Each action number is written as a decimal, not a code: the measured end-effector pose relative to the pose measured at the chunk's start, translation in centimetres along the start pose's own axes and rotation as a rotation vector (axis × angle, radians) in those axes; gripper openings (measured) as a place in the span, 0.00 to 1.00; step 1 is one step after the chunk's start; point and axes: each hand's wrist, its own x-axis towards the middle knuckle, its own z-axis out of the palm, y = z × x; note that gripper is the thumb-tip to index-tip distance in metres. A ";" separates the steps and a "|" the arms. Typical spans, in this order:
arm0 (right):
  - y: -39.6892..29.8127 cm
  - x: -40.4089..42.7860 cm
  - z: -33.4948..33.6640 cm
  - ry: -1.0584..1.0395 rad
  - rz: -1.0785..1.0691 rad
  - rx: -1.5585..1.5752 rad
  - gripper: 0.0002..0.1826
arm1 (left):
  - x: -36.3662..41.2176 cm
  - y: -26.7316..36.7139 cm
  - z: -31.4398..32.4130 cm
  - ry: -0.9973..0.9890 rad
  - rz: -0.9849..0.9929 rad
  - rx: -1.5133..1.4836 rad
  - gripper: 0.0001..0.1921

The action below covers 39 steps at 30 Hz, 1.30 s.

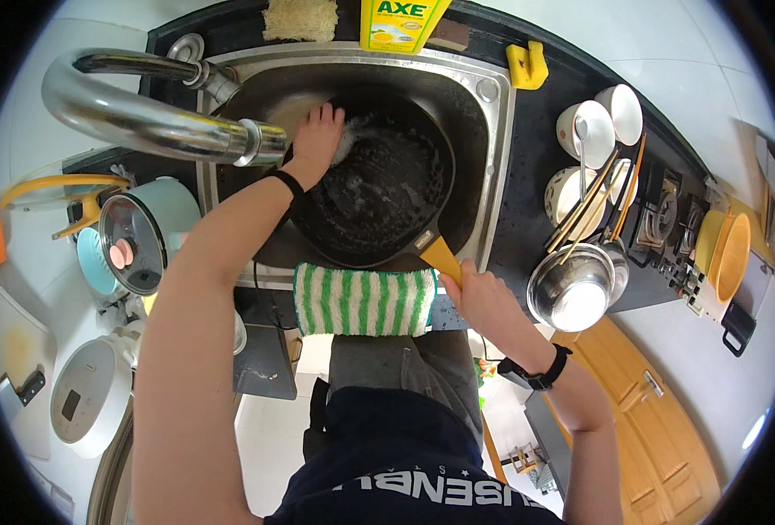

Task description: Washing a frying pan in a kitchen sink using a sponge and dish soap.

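A dark frying pan (381, 190), wet and streaked with suds, sits in the stainless-steel sink (502, 151). My right hand (489, 305) is closed around its mustard-yellow handle (441, 259), near the sink's front edge. At the pan's upper left side is my left hand (320, 139), palm down, fingers pointing away from me. Beside and partly under these fingers lies a whitish patch (343, 147); whether it is foam or a scrubber I cannot tell. The chrome faucet (164, 125) reaches in from the left, its spout end close to my left wrist. No stream of water can be made out.
A green-and-white striped cloth (364, 300) covers the front edge. Behind the sink stand a yellow detergent bottle (400, 26) and a fibrous scrubbing pad (300, 20). Bowls (585, 134), chopsticks and a steel basin (570, 289) are at right; a lidded pot (134, 243) is at left.
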 end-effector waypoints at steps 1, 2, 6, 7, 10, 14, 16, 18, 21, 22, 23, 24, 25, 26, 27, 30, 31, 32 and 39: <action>-0.1 0.1 -0.2 -0.021 0.013 0.010 0.26 | 0.9 0.2 -0.6 0.000 0.001 -0.001 0.17; -0.1 0.2 -0.2 -0.021 0.014 0.011 0.26 | 1.7 0.6 -1.3 0.041 -0.123 -0.074 0.16; 0.1 0.1 0.1 0.019 0.014 -0.015 0.26 | 1.4 4.3 -3.2 0.065 -0.313 -0.339 0.19; 0.1 0.2 0.0 0.026 0.007 -0.019 0.26 | 0.7 4.6 -3.9 0.006 -0.326 -0.427 0.20; 0.3 0.2 0.5 0.034 -0.005 -0.023 0.27 | -1.3 6.5 -1.6 -0.163 -0.498 -0.597 0.22; 0.2 0.1 0.5 0.053 -0.023 -0.058 0.27 | 0.9 8.7 -3.1 0.036 -0.866 -1.012 0.21; 0.0 0.0 0.4 0.069 -0.028 -0.049 0.27 | 2.9 10.1 -3.2 0.167 -0.874 -1.085 0.21; -0.3 0.0 0.2 0.050 -0.023 -0.023 0.27 | 4.3 11.7 -3.6 0.205 -0.852 -1.157 0.19; -0.3 0.0 0.2 0.025 -0.006 0.013 0.27 | 4.6 13.9 -5.2 0.083 -0.776 -1.461 0.13; -0.6 0.0 0.1 0.017 -0.004 0.023 0.27 | 3.8 14.2 -4.7 0.013 -0.681 -1.605 0.13; -0.7 0.0 0.1 0.018 -0.011 0.020 0.27 | 2.9 14.4 -4.3 -0.058 -0.579 -1.743 0.13; -0.5 0.1 0.3 0.019 0.005 0.003 0.27 | 1.5 15.0 -4.5 -0.172 -0.465 -1.931 0.13; -0.3 0.1 0.6 0.020 0.018 -0.012 0.27 | -0.2 15.3 -4.9 -0.291 -0.343 -2.108 0.14; -0.1 0.2 0.7 0.020 0.018 -0.011 0.27 | -1.5 14.5 -4.9 -0.535 -0.172 -2.148 0.14; 0.0 0.1 0.7 0.009 0.020 0.008 0.27 | -2.8 13.2 -4.6 -0.712 -0.010 -2.052 0.15; 0.1 -0.2 0.3 0.003 0.030 0.013 0.26 | -4.6 8.7 -4.2 -0.960 0.366 -1.381 0.18; 0.1 -0.2 0.1 0.010 0.035 0.002 0.26 | -5.0 7.3 -4.0 -1.018 0.385 -1.035 0.18; 0.3 -0.2 0.1 0.012 0.033 0.002 0.26 | -5.3 6.1 -3.7 -1.054 0.397 -0.687 0.17; -0.1 -0.2 0.1 0.002 0.050 0.006 0.25 | -1.6 2.7 1.5 -0.342 -0.097 -0.383 0.25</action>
